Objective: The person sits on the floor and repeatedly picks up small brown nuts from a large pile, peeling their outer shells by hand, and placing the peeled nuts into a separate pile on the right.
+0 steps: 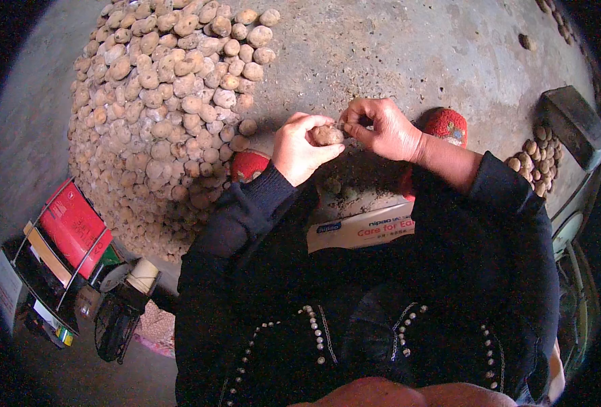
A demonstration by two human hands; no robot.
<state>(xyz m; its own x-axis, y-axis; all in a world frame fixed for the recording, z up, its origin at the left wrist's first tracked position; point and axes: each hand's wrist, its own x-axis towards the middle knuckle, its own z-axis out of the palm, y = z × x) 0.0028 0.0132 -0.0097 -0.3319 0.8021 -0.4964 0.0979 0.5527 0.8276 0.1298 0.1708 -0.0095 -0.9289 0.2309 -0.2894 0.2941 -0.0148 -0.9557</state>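
A brown potato [328, 135] is held between the thumb and fingers of my left hand [303, 145]. At the potato's right end, the thumb and forefinger of my right hand [376, 129] pinch together; whether they hold a sprout or a bit of skin is too small to tell. Below my hands, between two red patterned shoes [448, 127], dark crumbs and a few dim round things lie above a printed cardboard box [359, 230]. A large heap of potatoes [163, 102] spreads over the floor to the left of my hands.
Small scraps dot the concrete floor [341, 46]. On the right, a smaller potato pile [539, 160] lies by a dark block-shaped object [575, 127]. A lone potato [527, 42] is farther off. At lower left stand a rack with a red box [75, 229] and a black basket [117, 325].
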